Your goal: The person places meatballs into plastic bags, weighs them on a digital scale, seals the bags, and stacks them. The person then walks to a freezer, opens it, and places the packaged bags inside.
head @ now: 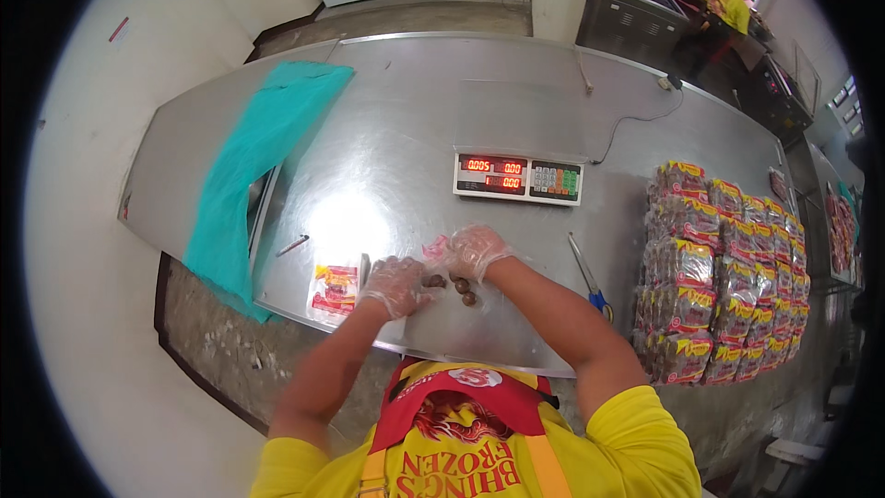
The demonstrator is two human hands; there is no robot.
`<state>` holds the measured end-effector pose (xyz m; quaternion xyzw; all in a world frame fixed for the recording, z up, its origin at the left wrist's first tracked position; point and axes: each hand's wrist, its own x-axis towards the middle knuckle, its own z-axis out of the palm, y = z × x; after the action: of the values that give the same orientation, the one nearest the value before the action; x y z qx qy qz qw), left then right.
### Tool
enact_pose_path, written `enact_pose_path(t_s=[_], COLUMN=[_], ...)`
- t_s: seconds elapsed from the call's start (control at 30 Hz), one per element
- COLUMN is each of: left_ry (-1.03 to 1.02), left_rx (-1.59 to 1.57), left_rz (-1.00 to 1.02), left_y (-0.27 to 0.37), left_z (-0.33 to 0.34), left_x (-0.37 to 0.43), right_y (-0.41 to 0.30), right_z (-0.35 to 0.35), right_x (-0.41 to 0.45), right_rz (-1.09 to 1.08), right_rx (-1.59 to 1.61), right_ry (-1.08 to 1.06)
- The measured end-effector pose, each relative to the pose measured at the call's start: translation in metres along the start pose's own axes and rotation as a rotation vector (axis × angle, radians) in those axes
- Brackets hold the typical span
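Note:
My left hand (397, 287), in a clear plastic glove, is low over the steel table (408, 124), fingers bent beside a small brown ball (435, 281). Two more brown balls, one of them the nearest to me (469, 299), lie between my hands. My right hand (478, 250), gloved the same way, is curled just beyond them. A crumpled pink piece (435, 247), seemingly plastic, shows at its fingertips; whether it is gripped is unclear. Left of my left hand lies a printed plastic packet (336, 288) in red and yellow.
A lit digital scale (518, 180) stands beyond my hands. Blue-handled scissors (588, 273) lie right, before stacked brown-filled packs (719, 277). A pen (292, 245) and teal cloth (242, 166) are left. A cord (636, 117) crosses the far side. Another person (726, 7) bends far right.

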<state>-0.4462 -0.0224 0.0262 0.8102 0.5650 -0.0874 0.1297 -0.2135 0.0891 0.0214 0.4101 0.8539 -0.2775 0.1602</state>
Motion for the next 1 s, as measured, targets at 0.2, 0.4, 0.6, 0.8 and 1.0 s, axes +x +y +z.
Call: enact_pose_path(t_s=[0.2,0.4,0.6,0.8,1.0], left_ry=[0.036,0.238,0.358,0.342,0.108], left_rx=[-0.253,-0.672,-0.558,-0.344,-0.397], left_rz=[-0.398,-0.561,-0.380,-0.143,0.217], left_y=[0.020,0.022,0.015,-0.016,-0.022], left_z=[0.052,0.081,0.096,0.115,0.071], left_x=[0.006,-0.008,-0.005,-0.037,-0.068], right_y=[-0.021,-0.022,-0.038,-0.050,-0.042], right_z=[0.046,0.131,0.134,0.144,0.159], right_x=[-0.040,-0.014,-0.021,0.003,0.018], right_rz=[-0.033,-0.220,-0.055,0.112,0.155], right_rx=[0.221,0.440,0.956,0.775,0.464], right_ry=[0.197,0.622,0.413,0.655,0.737])
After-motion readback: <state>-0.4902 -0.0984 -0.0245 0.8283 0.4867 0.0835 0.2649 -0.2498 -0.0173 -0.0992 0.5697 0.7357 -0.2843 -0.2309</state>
